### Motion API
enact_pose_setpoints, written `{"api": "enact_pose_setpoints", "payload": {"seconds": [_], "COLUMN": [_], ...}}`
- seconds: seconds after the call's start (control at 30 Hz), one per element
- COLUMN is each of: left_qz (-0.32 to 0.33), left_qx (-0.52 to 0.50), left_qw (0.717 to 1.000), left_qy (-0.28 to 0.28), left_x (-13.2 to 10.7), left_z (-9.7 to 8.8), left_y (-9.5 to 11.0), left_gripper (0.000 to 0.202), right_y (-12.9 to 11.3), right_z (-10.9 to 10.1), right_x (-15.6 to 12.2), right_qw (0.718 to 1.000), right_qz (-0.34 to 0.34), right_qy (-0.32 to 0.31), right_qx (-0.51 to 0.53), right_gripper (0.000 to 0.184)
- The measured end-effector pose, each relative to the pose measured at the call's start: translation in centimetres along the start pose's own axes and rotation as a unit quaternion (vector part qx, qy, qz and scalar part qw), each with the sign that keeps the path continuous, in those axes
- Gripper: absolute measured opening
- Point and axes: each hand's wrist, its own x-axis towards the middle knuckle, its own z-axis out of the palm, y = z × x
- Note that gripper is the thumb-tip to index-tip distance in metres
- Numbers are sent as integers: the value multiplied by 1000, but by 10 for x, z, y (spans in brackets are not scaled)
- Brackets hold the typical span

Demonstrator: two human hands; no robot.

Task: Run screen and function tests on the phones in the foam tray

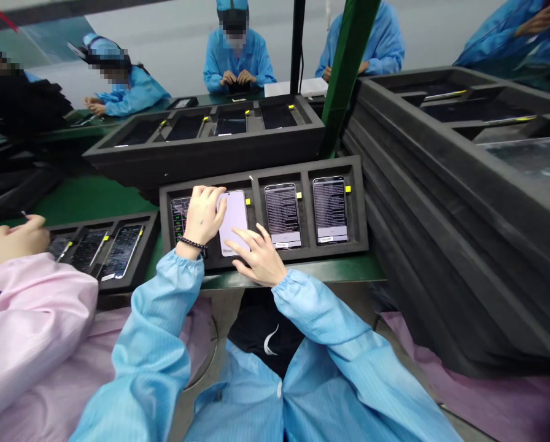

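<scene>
In front of me a black foam tray (360,202) holds several smartphones in its slots. My left hand (204,213) reaches over the second phone (232,221) from the left, whose screen is plain pale lilac; its fingers are spread at the phone's upper left edge. Beside the lower part of that screen is my right hand (259,253), fingers apart, the fingertips over or on the glass. The leftmost phone (178,218), showing a dark grid with green marks, is partly covered by my left hand and wrist. Text fills the third phone (282,215) and the fourth phone (329,210).
Behind stands a stack of foam trays (201,150) with phones. A tall tray stack (422,215) rises on the right beside a green post (348,67). At left, a neighbour's pink sleeve (49,294) lies near another phone tray (150,245). People in blue work across the bench.
</scene>
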Motion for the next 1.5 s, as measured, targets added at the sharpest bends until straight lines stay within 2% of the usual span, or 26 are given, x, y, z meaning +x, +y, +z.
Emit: {"api": "enact_pose_setpoints", "payload": {"seconds": [0.07,0.17,0.33,0.43,0.5,0.6,0.67,0.73,0.83,0.93,1.0,1.1,1.23,1.3,1.4,1.5], "left_qz": [-26,-72,-138,-178,-209,-251,-271,-290,-338,-369,-376,-377,-391,-404,-412,-414], "left_qx": [-40,-140,-299,-340,-355,-379,-394,-402,-401,-389,-381,-370,-358,-347,-350,-384], "left_qw": [999,988,940,914,903,890,878,868,852,844,844,848,846,845,840,825], "left_qy": [7,0,-91,-133,-120,-41,5,23,3,-24,-38,-51,-61,-58,-47,-40], "left_x": [3,0,-26,-34,-34,-38,-50,-73,-116,-156,-176,-193,-201,-201,-199,-198], "left_z": [-2,-4,-6,-3,0,3,0,-5,-11,-10,-7,-1,2,3,2,-1], "left_y": [-2,-4,-1,1,2,11,28,54,102,140,153,162,166,166,166,167], "left_gripper": [42,54,79,79,71,60,55,52,51,59,64,66,65,63,55,47], "right_y": [1,3,5,4,4,4,4,3,-2,-11,-18,-24,-25,-26,-32,-40], "right_z": [-3,-5,-3,-2,-5,-20,-38,-62,-99,-125,-134,-139,-141,-142,-144,-146], "right_x": [-2,-5,-7,-5,-4,-6,-11,-20,-35,-48,-54,-59,-66,-70,-77,-82], "right_qw": [998,988,965,957,947,914,890,879,870,886,904,929,953,964,961,945], "right_qz": [39,92,160,166,181,221,232,237,278,296,290,271,237,189,89,42], "right_qy": [35,101,174,201,225,278,291,249,166,143,142,140,139,149,195,245], "right_qx": [24,65,114,127,141,197,262,330,373,328,280,208,125,117,176,215], "right_gripper": [42,46,49,45,43,39,31,22,20,26,33,40,39,36,35,36]}}
